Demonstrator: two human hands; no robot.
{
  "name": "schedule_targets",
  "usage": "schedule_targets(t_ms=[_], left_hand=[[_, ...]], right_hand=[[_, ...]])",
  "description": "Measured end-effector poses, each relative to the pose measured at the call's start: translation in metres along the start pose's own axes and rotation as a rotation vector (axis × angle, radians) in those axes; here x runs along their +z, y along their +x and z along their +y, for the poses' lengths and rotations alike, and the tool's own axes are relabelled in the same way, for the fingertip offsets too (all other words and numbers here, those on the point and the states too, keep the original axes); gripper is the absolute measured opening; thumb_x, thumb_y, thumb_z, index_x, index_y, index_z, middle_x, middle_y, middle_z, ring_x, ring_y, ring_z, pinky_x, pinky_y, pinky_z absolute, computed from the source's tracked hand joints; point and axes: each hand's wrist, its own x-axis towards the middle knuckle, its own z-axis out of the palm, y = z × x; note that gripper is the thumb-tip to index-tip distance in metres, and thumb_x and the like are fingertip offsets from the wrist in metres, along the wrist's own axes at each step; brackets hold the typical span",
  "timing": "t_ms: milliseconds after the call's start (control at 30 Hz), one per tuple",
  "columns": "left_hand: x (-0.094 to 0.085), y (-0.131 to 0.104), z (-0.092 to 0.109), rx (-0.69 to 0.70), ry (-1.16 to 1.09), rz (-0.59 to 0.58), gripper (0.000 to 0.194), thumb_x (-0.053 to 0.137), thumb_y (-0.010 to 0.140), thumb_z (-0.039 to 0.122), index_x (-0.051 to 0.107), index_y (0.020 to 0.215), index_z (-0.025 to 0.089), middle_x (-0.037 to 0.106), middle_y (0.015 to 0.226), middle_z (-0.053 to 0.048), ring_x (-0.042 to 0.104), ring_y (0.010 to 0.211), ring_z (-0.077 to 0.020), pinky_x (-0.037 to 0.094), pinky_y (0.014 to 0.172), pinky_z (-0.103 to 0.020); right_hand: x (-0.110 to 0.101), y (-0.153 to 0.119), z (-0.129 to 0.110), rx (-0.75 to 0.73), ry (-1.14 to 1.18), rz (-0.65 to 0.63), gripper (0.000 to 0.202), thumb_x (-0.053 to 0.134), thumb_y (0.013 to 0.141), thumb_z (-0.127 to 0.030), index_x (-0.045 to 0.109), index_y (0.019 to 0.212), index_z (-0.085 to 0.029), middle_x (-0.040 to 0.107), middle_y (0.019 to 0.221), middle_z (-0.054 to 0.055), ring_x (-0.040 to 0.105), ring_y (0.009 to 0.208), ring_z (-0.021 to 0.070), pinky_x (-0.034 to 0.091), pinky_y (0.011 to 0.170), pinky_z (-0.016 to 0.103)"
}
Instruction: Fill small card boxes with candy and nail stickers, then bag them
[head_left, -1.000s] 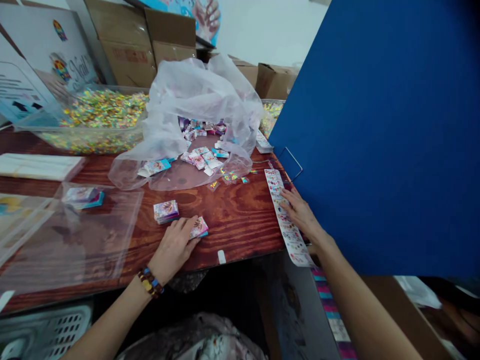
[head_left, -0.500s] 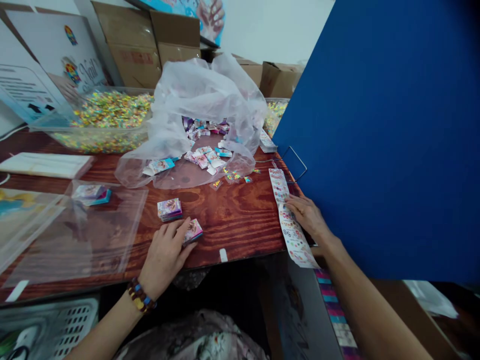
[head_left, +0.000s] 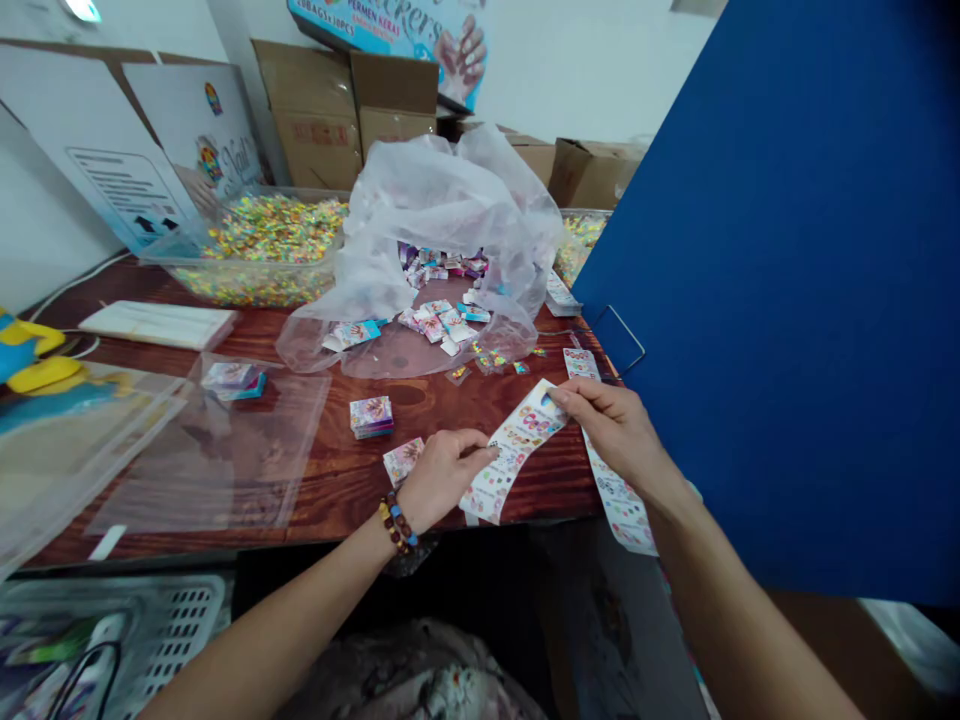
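A long white strip of printed stickers [head_left: 517,450] is stretched on a slant between my two hands, over the table's front edge. My left hand [head_left: 450,470] pinches its left margin between thumb and fingers, while my right hand [head_left: 611,425] grips its upper right end. Beneath my right hand another sticker strip [head_left: 626,510] lies along the table's right side, its near end drooping past the edge. Partly covered by my left hand is a small printed box [head_left: 403,460]. Behind that stands a short stack of small boxes [head_left: 371,416].
A cloudy plastic bag [head_left: 442,190] spills small boxes [head_left: 439,325] onto the wooden table. Small candy packets [head_left: 495,358] lie before it. A clear tub of colourful packets [head_left: 262,280] stands at back left. A blue panel [head_left: 787,300] borders the right side.
My left hand has left the small boxes and moved right to pinch a sticker strip. My right hand has lifted that strip from the right-hand pile. The camera view has shifted left.
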Motion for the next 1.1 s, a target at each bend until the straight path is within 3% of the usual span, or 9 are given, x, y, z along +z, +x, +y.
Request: schedule_targets(t_ms=[133, 267, 400, 533, 633, 733, 833, 967, 1100], left_hand=[[-0.005, -0.001, -0.015, -0.221, -0.526, 0.094, 0.028, 0.067, 0.077, 0.042, 0.065, 0.076, 0.014, 0.063, 0.067, 0.001, 0.056, 0.058, -0.0115, 0.042, 0.057, -0.023], [-0.012, -0.006, -0.012, -0.340, -0.863, 0.084, 0.039, 0.073, 0.071, 0.050, 0.065, 0.085, 0.014, 0.068, 0.076, -0.004, 0.062, 0.065, -0.0140, 0.049, 0.065, -0.027], [-0.013, -0.010, -0.013, -0.250, -0.721, 0.023, 0.036, 0.077, 0.068, 0.042, 0.068, 0.088, 0.012, 0.070, 0.081, -0.005, 0.062, 0.070, -0.0145, 0.048, 0.069, -0.027], [-0.010, -0.011, -0.017, -0.151, -0.473, -0.032, 0.024, 0.068, 0.076, 0.034, 0.070, 0.088, 0.013, 0.070, 0.079, -0.003, 0.060, 0.069, -0.0143, 0.045, 0.068, -0.025], [-0.009, -0.011, -0.021, -0.078, -0.323, -0.072, 0.020, 0.062, 0.080, 0.032, 0.069, 0.087, 0.015, 0.069, 0.079, -0.002, 0.059, 0.069, -0.0142, 0.043, 0.066, -0.024], [-0.008, -0.012, -0.027, -0.072, -0.235, -0.096, 0.015, 0.062, 0.079, 0.029, 0.067, 0.081, 0.015, 0.067, 0.077, -0.001, 0.058, 0.068, -0.0140, 0.045, 0.065, -0.024], [-0.004, -0.014, -0.032, -0.144, -0.278, -0.061, 0.015, 0.062, 0.078, 0.029, 0.066, 0.076, 0.015, 0.066, 0.075, -0.001, 0.059, 0.069, -0.0155, 0.050, 0.064, -0.026], [0.007, -0.015, -0.033, -0.201, -0.416, 0.018, 0.015, 0.058, 0.077, 0.023, 0.068, 0.085, 0.016, 0.070, 0.084, -0.003, 0.065, 0.075, -0.0175, 0.055, 0.068, -0.030], [0.012, -0.015, -0.033, -0.103, -0.285, 0.166, 0.021, 0.055, 0.078, 0.015, 0.070, 0.094, 0.016, 0.073, 0.087, -0.005, 0.067, 0.079, -0.0168, 0.054, 0.076, -0.029]], right_hand=[[0.034, -0.029, -0.006, -0.182, -0.127, -0.073, 0.021, 0.053, 0.092, -0.030, 0.072, 0.092, -0.024, 0.075, 0.088, 0.003, 0.068, 0.080, 0.0199, 0.053, 0.074, 0.032], [0.063, -0.060, -0.009, -0.357, -0.269, -0.222, 0.022, 0.058, 0.089, -0.024, 0.072, 0.104, -0.029, 0.071, 0.116, 0.004, 0.065, 0.108, 0.0243, 0.044, 0.102, 0.046], [0.067, -0.064, 0.001, -0.329, -0.165, -0.182, 0.021, 0.058, 0.089, -0.023, 0.071, 0.105, -0.030, 0.072, 0.114, 0.003, 0.065, 0.107, 0.0228, 0.043, 0.102, 0.046], [0.064, -0.047, 0.012, -0.067, -0.012, -0.012, 0.020, 0.061, 0.088, -0.028, 0.069, 0.106, -0.025, 0.071, 0.105, 0.005, 0.065, 0.097, 0.0205, 0.050, 0.083, 0.033], [0.067, -0.034, 0.016, 0.031, 0.063, -0.103, 0.011, 0.064, 0.084, -0.030, 0.071, 0.086, -0.022, 0.067, 0.079, 0.001, 0.062, 0.073, 0.0163, 0.047, 0.065, 0.026], [0.068, -0.027, 0.018, 0.058, 0.132, -0.041, 0.014, 0.064, 0.082, -0.030, 0.070, 0.074, -0.021, 0.061, 0.069, -0.001, 0.056, 0.065, 0.0142, 0.042, 0.060, 0.025], [0.064, -0.027, 0.018, 0.123, 0.244, -0.051, 0.015, 0.066, 0.079, -0.033, 0.070, 0.073, -0.020, 0.061, 0.068, -0.001, 0.055, 0.066, 0.0144, 0.042, 0.061, 0.025], [0.065, -0.034, 0.021, 0.291, 0.387, -0.279, 0.022, 0.067, 0.076, -0.038, 0.068, 0.070, -0.018, 0.061, 0.063, -0.002, 0.053, 0.060, 0.0128, 0.041, 0.059, 0.025], [0.079, -0.045, 0.033, 0.417, 0.432, -0.166, 0.023, 0.074, 0.066, -0.038, 0.063, 0.072, -0.019, 0.059, 0.063, -0.005, 0.050, 0.057, 0.0110, 0.040, 0.054, 0.022]])
